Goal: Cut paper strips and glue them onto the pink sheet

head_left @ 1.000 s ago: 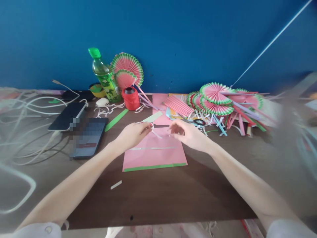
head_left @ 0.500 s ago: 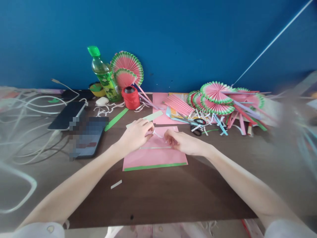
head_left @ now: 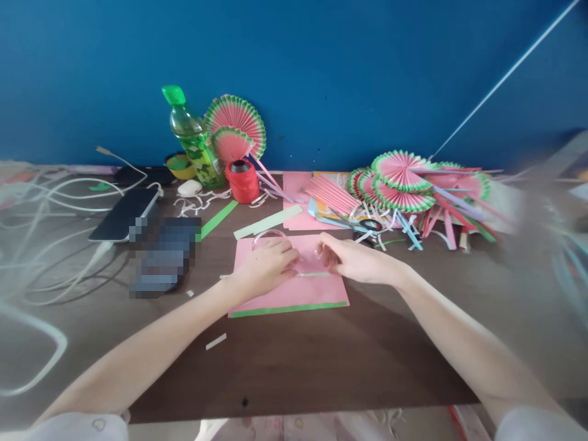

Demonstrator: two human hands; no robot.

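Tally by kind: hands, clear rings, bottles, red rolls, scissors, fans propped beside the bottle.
Hands: 2 (left hand, right hand)
Clear ring: 1
Bottle: 1
Red roll: 1
Scissors: 1
Fans beside the bottle: 2 (larger fan, smaller fan)
Total: 8

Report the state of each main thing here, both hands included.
Left hand: fingers bent, grip unclear.
Right hand: fingers curled, grip unclear.
Clear ring: partly hidden by left hand.
Pink sheet: flat, green strip along near edge.
Pleated pink paper: folded, not fanned out.
Paper fans: pleated, spread.
Green bottle: capped.
Red roll: standing on end.
Scissors: lying down, opening unclear.
Phone: lying flat, pixelated.
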